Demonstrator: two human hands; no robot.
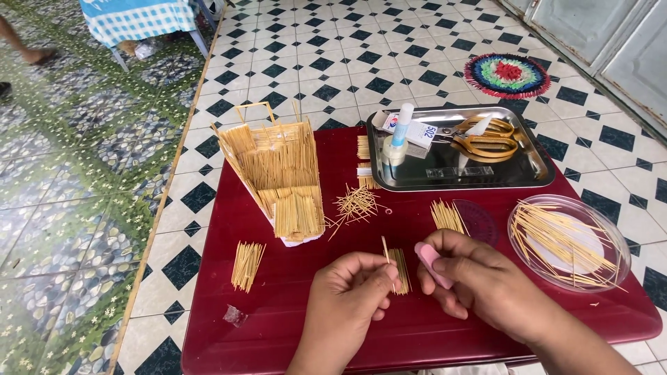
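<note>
One toothpick house [278,177] stands on the red table [292,319], with one steel tray [458,179] and one clear dish [568,242] of sticks. The left hand [347,292] pinches a single toothpick [385,251] upright between thumb and fingertips. The right hand [479,281] closes around one pink cutter [432,262], just beside that toothpick. A small glued panel [399,269] lies between both hands.
</note>
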